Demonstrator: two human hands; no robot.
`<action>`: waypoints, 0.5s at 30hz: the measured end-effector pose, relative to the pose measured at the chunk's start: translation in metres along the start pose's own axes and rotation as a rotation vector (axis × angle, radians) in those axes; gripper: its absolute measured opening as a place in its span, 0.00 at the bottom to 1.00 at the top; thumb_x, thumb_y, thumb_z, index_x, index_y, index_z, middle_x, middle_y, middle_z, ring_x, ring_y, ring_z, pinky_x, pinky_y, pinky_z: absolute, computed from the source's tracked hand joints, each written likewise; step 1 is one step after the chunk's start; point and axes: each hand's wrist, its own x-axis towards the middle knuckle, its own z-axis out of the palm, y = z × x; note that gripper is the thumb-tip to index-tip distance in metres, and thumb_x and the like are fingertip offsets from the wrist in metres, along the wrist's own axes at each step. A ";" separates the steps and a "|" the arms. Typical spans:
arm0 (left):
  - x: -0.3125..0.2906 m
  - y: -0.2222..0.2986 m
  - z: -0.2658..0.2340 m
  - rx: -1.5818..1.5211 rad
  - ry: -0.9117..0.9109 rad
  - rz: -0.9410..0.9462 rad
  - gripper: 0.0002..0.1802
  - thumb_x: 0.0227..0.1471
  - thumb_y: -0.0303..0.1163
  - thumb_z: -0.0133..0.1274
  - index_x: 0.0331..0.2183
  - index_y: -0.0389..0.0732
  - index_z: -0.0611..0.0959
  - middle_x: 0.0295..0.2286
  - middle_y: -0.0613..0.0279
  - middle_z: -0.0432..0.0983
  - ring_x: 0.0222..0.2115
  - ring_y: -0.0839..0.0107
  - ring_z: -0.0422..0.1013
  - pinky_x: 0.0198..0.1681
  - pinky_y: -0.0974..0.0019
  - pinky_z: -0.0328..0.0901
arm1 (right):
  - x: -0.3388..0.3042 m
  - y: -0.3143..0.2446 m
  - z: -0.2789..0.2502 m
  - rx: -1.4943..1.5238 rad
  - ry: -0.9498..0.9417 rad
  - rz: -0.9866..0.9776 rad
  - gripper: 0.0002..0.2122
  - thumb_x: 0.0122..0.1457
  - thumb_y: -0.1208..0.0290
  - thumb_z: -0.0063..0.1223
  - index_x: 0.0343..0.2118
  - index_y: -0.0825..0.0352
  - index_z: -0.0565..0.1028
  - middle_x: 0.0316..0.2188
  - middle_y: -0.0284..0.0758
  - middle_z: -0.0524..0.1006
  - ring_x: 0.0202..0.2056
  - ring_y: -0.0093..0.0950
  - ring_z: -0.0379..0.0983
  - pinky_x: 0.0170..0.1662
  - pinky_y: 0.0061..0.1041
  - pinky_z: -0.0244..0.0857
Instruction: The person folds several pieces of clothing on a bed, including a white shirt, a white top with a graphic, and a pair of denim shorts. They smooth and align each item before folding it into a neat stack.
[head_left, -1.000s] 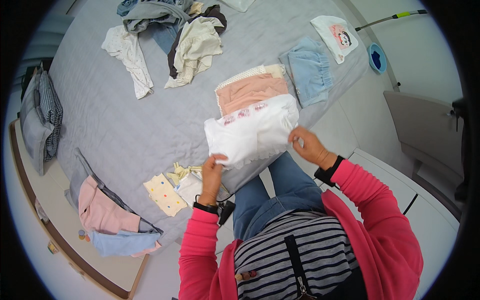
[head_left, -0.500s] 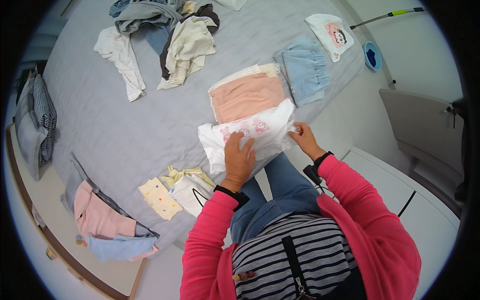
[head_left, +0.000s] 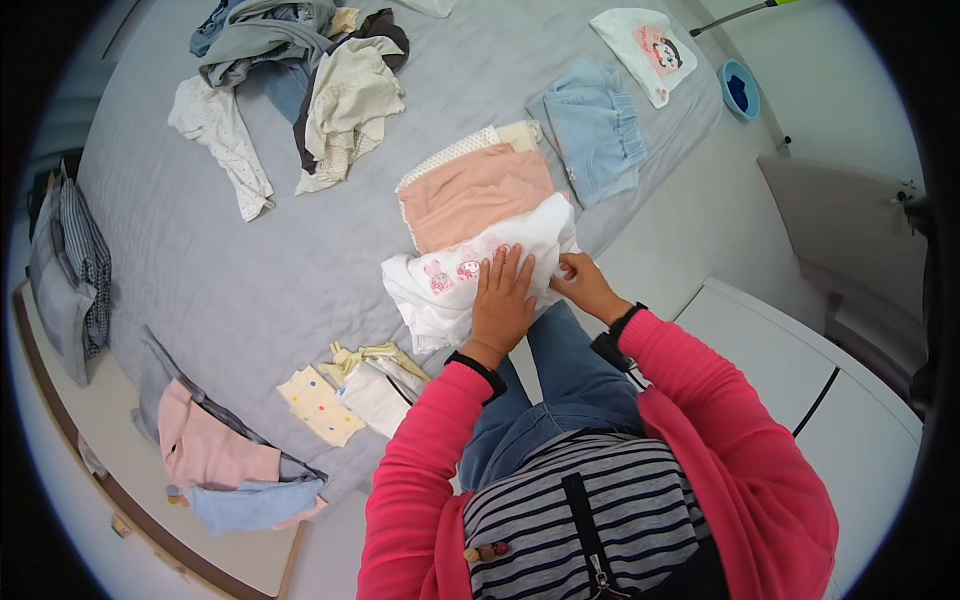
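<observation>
A white shirt [head_left: 418, 300] with pink cartoon figures lies at the bed's edge, right in front of me. My left hand [head_left: 503, 305] rests flat on its front with the fingers stretched out. At the shirt's right edge, my right hand [head_left: 590, 288] pinches the fabric between thumb and fingers. Just beyond the shirt, and partly under it, is a folded peach garment [head_left: 475, 195] over a cream dotted cloth [head_left: 450, 152]. Light blue elastic-waisted denim [head_left: 597, 135] lies folded to the right of these.
Far left on the bed [head_left: 190, 270] is a heap of loose clothes [head_left: 345, 100]. A white printed top [head_left: 648, 55] lies far right, near a blue basin [head_left: 739, 90]. Nearer left are a dotted yellow cloth [head_left: 320, 405] and pink clothing [head_left: 205, 435]. White drawers [head_left: 750, 350] stand at my right.
My left hand has moved right across the shirt and now lies flatter on it. My right hand stays at the shirt's right edge. The whole view has shifted slightly.
</observation>
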 end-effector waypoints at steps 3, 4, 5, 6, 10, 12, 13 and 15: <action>0.003 -0.004 -0.004 0.013 -0.015 -0.030 0.36 0.44 0.36 0.55 0.55 0.43 0.64 0.58 0.53 0.50 0.60 0.53 0.46 0.61 0.49 0.41 | 0.003 0.000 0.005 0.147 0.111 0.051 0.11 0.47 0.70 0.58 0.31 0.69 0.72 0.22 0.34 0.70 0.26 0.25 0.66 0.33 0.23 0.63; 0.002 -0.005 -0.004 0.016 -0.018 -0.032 0.36 0.44 0.36 0.55 0.56 0.43 0.63 0.59 0.52 0.49 0.60 0.53 0.46 0.61 0.49 0.41 | -0.003 0.003 -0.001 0.142 0.124 -0.002 0.09 0.49 0.73 0.55 0.32 0.70 0.71 0.21 0.32 0.68 0.26 0.21 0.64 0.31 0.21 0.60; 0.002 -0.005 -0.005 0.016 -0.033 -0.004 0.36 0.44 0.36 0.55 0.55 0.42 0.64 0.58 0.51 0.50 0.60 0.53 0.46 0.61 0.49 0.42 | -0.015 0.006 -0.008 0.093 0.103 0.016 0.08 0.50 0.73 0.54 0.31 0.70 0.70 0.21 0.32 0.68 0.25 0.21 0.64 0.31 0.21 0.60; 0.003 -0.005 -0.003 0.015 -0.042 0.026 0.36 0.44 0.35 0.55 0.55 0.42 0.64 0.58 0.50 0.50 0.59 0.52 0.46 0.61 0.49 0.42 | -0.030 0.012 -0.018 0.069 0.101 -0.013 0.07 0.50 0.73 0.54 0.30 0.69 0.70 0.21 0.31 0.68 0.25 0.21 0.63 0.30 0.21 0.60; 0.004 0.001 0.013 -0.043 -0.228 0.078 0.31 0.45 0.35 0.54 0.52 0.42 0.69 0.57 0.50 0.52 0.59 0.52 0.47 0.60 0.49 0.42 | -0.053 0.039 -0.041 0.050 -0.143 0.504 0.10 0.54 0.69 0.53 0.35 0.68 0.70 0.25 0.28 0.68 0.29 0.19 0.63 0.36 0.20 0.60; 0.004 0.001 0.018 -0.110 -0.208 0.102 0.27 0.45 0.34 0.54 0.49 0.41 0.71 0.55 0.50 0.56 0.58 0.52 0.49 0.60 0.50 0.44 | -0.037 0.048 -0.035 0.297 0.004 0.342 0.15 0.53 0.67 0.55 0.40 0.69 0.70 0.29 0.31 0.69 0.32 0.21 0.64 0.38 0.20 0.61; 0.002 -0.004 0.015 -0.150 -0.242 0.084 0.25 0.45 0.33 0.54 0.47 0.40 0.73 0.55 0.50 0.57 0.58 0.52 0.50 0.60 0.50 0.45 | -0.026 0.049 -0.030 0.398 0.089 0.381 0.17 0.52 0.66 0.57 0.42 0.70 0.70 0.31 0.33 0.70 0.34 0.22 0.65 0.40 0.20 0.61; -0.005 -0.015 0.006 -0.219 -0.024 0.065 0.22 0.44 0.32 0.55 0.43 0.38 0.75 0.50 0.49 0.62 0.54 0.51 0.56 0.57 0.52 0.50 | -0.004 0.046 -0.026 0.165 0.079 0.176 0.31 0.47 0.62 0.63 0.51 0.72 0.62 0.43 0.39 0.68 0.45 0.26 0.63 0.48 0.23 0.59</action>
